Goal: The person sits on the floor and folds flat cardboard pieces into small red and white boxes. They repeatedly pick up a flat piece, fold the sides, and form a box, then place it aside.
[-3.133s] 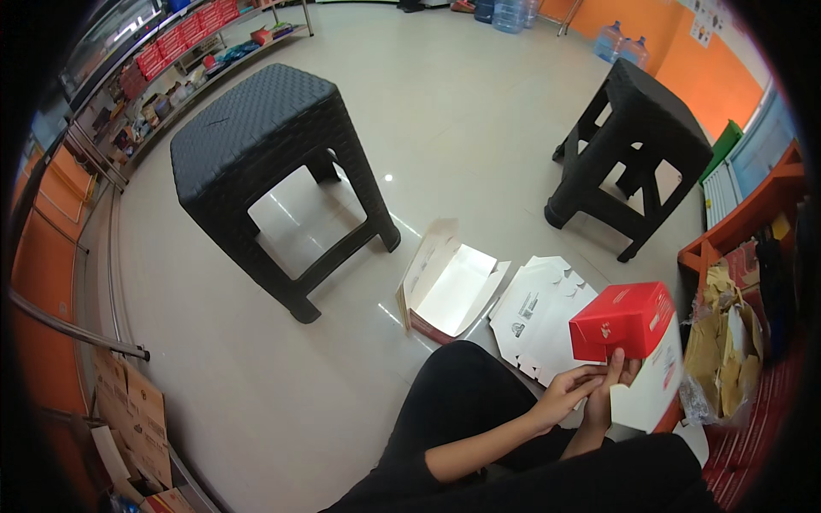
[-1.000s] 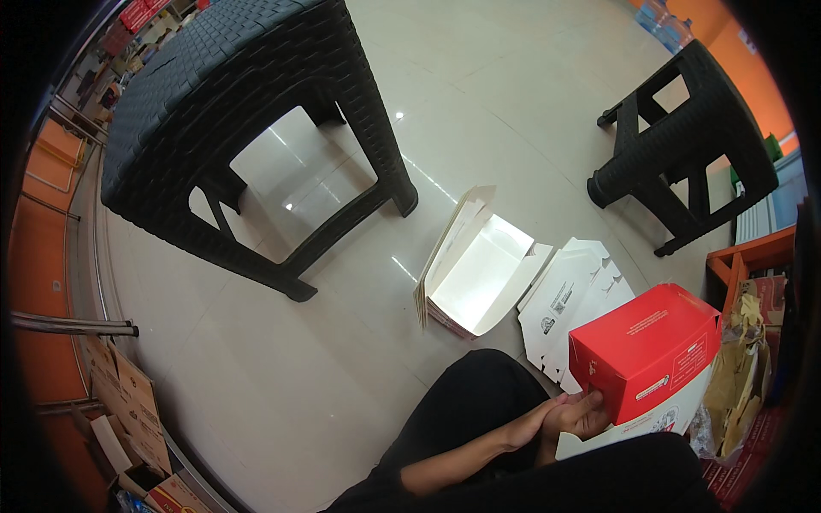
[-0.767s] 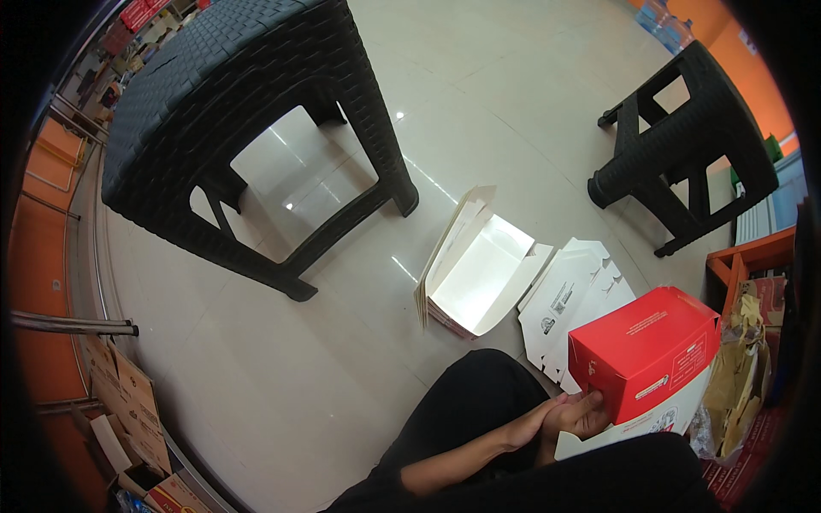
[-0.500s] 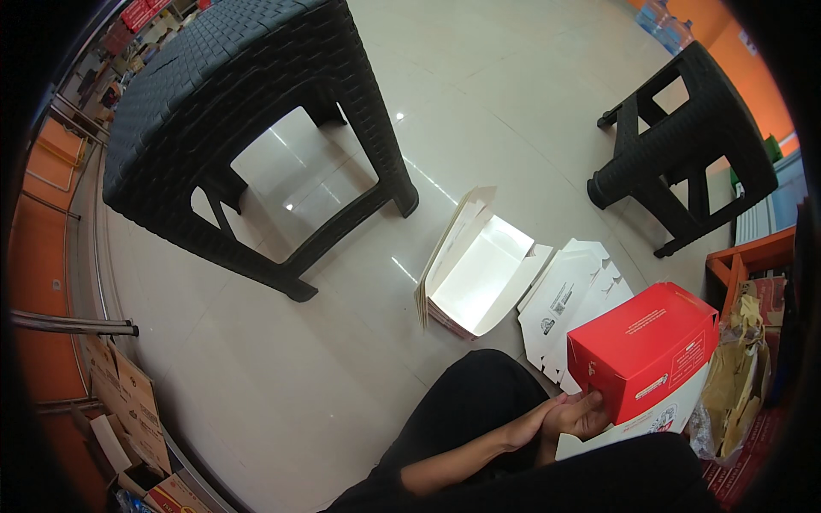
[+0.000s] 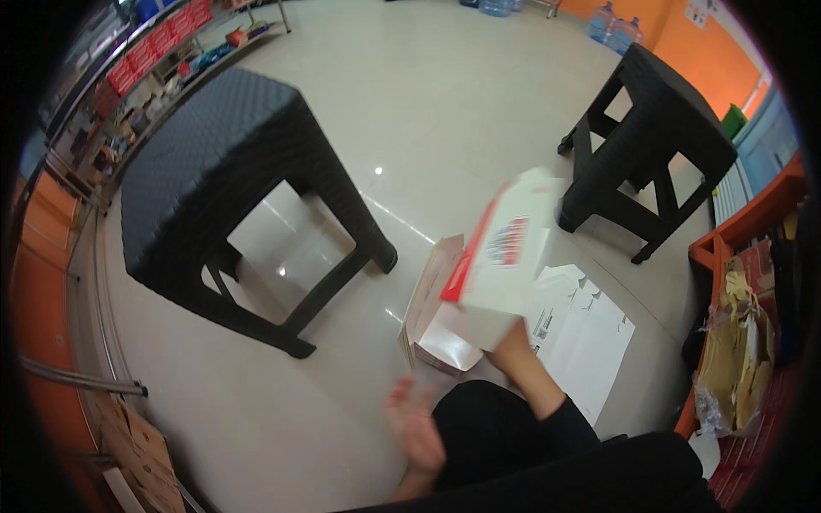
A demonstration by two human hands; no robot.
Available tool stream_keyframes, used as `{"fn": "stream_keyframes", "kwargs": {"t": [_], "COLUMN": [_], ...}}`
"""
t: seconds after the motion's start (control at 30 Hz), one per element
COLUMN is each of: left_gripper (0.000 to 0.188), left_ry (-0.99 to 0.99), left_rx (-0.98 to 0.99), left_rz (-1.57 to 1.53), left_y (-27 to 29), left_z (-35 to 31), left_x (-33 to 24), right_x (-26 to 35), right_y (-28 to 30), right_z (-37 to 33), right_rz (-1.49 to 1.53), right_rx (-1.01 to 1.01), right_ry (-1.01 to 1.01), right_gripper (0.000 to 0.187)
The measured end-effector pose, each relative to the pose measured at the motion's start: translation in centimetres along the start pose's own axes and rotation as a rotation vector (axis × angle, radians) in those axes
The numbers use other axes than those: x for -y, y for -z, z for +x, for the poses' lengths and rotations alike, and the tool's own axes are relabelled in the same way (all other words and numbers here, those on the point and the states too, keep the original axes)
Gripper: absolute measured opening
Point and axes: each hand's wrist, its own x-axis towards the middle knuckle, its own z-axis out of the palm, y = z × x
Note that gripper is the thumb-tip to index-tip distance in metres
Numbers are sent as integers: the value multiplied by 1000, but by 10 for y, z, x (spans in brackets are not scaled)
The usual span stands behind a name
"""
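Observation:
A red and white cardboard box [image 5: 513, 244], blurred by motion, is held up in front of me, tilted with its white side toward me. My right hand [image 5: 510, 346] grips it at its near lower end; most of the fingers are hidden behind the box. Beside my knee, my left hand [image 5: 415, 432] is raised with its fingers apart and nothing in it. Below the held box stands an open carton [image 5: 449, 342] with a white inside, partly covered by it. Flat white box blanks [image 5: 586, 342] lie on the floor to the right.
A large black woven-pattern stool [image 5: 222, 171] stands at the left, a second black stool [image 5: 654, 145] at the right. An orange shelf [image 5: 727, 231] with crumpled brown packaging [image 5: 731, 368] is at far right. Brown cardboard [image 5: 141, 453] leans at lower left. Water bottles [image 5: 611, 30] stand far back.
The red box has been lifted from beside my right knee, moved left and turned to show its white side. My left hand has come off it and moved left, fingers opened. The view has shifted.

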Motion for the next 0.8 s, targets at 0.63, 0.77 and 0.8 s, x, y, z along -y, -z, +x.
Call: {"fn": "stream_keyframes", "kwargs": {"t": [0.63, 0.77, 0.8], "left_gripper": [90, 81, 78], "left_ry": [-87, -419, -414], "left_rx": [191, 455, 630], "left_rz": [970, 1142, 1127], "left_y": [50, -51, -77], "left_z": [73, 45, 35], "left_x": [63, 12, 11], "right_x": [-112, -128, -131], "right_y": [46, 109, 111], "right_z": [-142, -233, -249], "right_rz": [24, -518, -498], "right_rx": [84, 732, 743], "right_ry": [-316, -702, -700], "right_gripper": [49, 115, 118]}}
